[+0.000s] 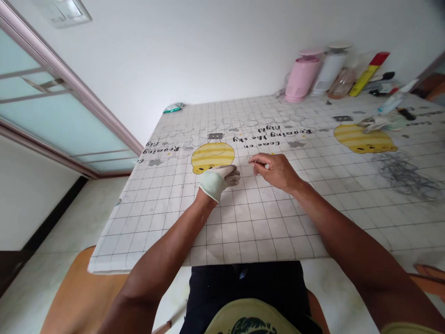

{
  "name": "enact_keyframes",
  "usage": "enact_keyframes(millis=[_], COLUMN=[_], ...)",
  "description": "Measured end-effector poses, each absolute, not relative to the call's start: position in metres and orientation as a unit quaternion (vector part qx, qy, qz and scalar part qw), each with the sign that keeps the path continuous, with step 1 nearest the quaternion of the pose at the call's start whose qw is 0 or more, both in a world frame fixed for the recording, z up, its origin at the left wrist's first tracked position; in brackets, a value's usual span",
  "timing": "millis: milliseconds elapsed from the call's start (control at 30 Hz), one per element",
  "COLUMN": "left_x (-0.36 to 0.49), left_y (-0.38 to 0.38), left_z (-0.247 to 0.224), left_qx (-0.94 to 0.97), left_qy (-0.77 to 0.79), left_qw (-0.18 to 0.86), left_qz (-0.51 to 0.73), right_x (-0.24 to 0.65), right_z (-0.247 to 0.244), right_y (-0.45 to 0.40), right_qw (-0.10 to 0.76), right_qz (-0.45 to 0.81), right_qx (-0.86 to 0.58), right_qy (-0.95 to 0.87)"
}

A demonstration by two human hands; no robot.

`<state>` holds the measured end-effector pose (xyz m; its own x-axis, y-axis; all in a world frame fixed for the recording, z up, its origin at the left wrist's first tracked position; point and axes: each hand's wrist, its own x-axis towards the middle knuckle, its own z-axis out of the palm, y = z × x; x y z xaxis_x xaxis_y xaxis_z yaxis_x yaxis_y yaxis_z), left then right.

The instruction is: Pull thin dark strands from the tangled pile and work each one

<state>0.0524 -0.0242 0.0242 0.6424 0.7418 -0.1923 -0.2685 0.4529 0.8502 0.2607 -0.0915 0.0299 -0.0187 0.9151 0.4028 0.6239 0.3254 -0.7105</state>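
Note:
A white glove covers my left hand [219, 178], which lies over the lower edge of a yellow striped balloon print on the checked tablecloth [236, 227]. Its fingers are pressed together and point right; what they hold, if anything, is hidden. Bare and just to the right, my right hand [274, 169] has thumb and index finger pinched together, with something too small to make out at the tips. The two hands are a short gap apart. A tangle of dark thin strands [405, 176] lies on the cloth at the right.
Along the back right stand a pink cylinder [301, 79], a white cylinder [328, 72], a clear bottle [342, 83] and a yellow-red box [368, 74]. Another whitish glove [378, 122] lies before them. A green-white packet [173, 107] sits at the back left corner.

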Motion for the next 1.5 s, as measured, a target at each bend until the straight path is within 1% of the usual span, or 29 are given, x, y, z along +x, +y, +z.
enact_keyframes(millis=[67,200,400,633,767,833,933,1033,1200,1400,1500], left_x=[0.054,0.053,0.048,0.05,0.051,0.051,0.051,0.049,0.046,0.043,0.043], left_y=[-0.028,-0.032,-0.025,-0.026,-0.023,-0.02,-0.017,-0.017,-0.021,-0.019,-0.017], left_z=[0.026,0.03,0.029,0.029,0.026,0.023,0.023,0.026,0.034,0.035,0.034], left_qx=[0.436,0.483,0.527,0.565,0.554,0.535,0.515,0.507,0.501,0.476,0.472], left_qy=[0.32,0.43,0.453,0.417,0.415,0.422,0.437,0.443,0.458,0.459,0.45], left_qw=[0.788,0.693,0.613,0.623,0.637,0.639,0.623,0.61,0.605,0.621,0.629], left_qz=[0.294,0.319,0.375,0.344,0.34,0.357,0.394,0.417,0.417,0.42,0.423], right_x=[0.263,0.268,0.268,0.253,0.245,0.243,0.242,0.243,0.242,0.24,0.239], right_z=[0.03,0.029,0.027,0.024,0.026,0.027,0.028,0.027,0.022,0.022,0.022], right_y=[-0.091,-0.09,-0.09,-0.097,-0.1,-0.101,-0.101,-0.1,-0.097,-0.096,-0.097], right_qw=[0.428,0.416,0.386,0.346,0.347,0.35,0.356,0.371,0.403,0.44,0.442], right_qz=[0.178,0.179,0.125,0.158,0.203,0.242,0.338,0.423,0.492,0.522,0.488], right_qx=[-0.559,-0.552,-0.52,-0.454,-0.471,-0.505,-0.53,-0.507,-0.462,-0.443,-0.464], right_qy=[-0.688,-0.7,-0.752,-0.805,-0.786,-0.751,-0.691,-0.652,-0.619,-0.581,-0.593])
